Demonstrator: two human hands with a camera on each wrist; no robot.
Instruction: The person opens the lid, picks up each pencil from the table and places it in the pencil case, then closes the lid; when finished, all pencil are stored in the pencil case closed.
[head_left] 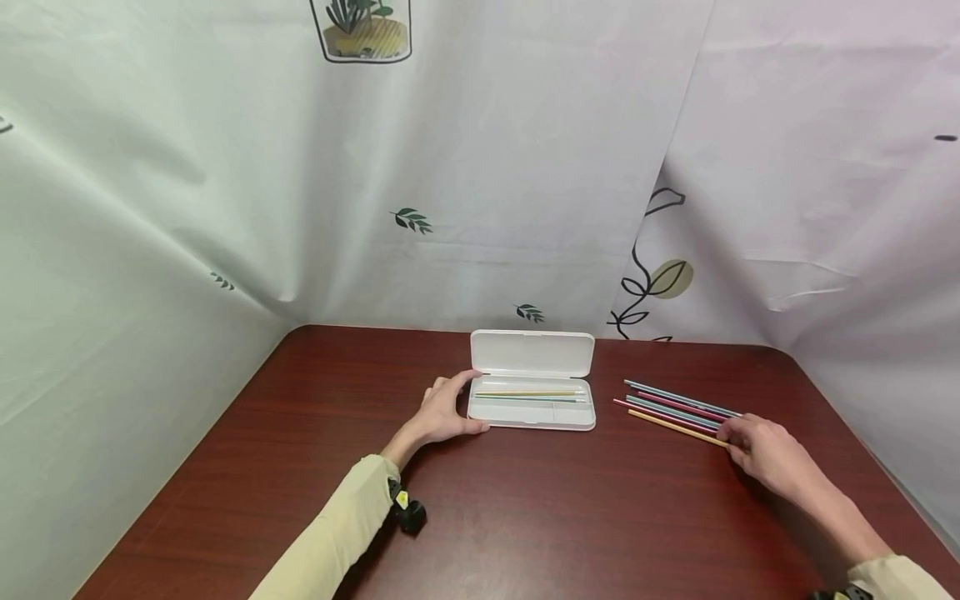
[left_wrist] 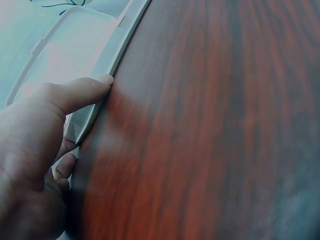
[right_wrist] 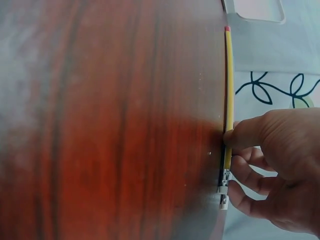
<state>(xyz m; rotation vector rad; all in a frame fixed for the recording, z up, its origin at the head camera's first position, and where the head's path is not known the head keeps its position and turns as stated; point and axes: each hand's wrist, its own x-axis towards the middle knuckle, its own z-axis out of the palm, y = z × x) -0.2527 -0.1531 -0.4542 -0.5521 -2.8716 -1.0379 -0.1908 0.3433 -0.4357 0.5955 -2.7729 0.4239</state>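
An opened white pencil case stands at the table's back with its lid raised. Yellow and light blue pencils lie inside. My left hand grips the case's left end, thumb on the front edge and fingers toward the back; the left wrist view shows that thumb on the rim. To the right of the case, several blue and red pencils lie side by side with a yellow pencil in front. My right hand holds their right ends, thumb against the yellow pencil and curled fingers behind.
A dark red-brown wooden table lies under everything. Pale cloth with printed leaves hangs behind the table and along both sides. A black wrist device sits at the left cuff.
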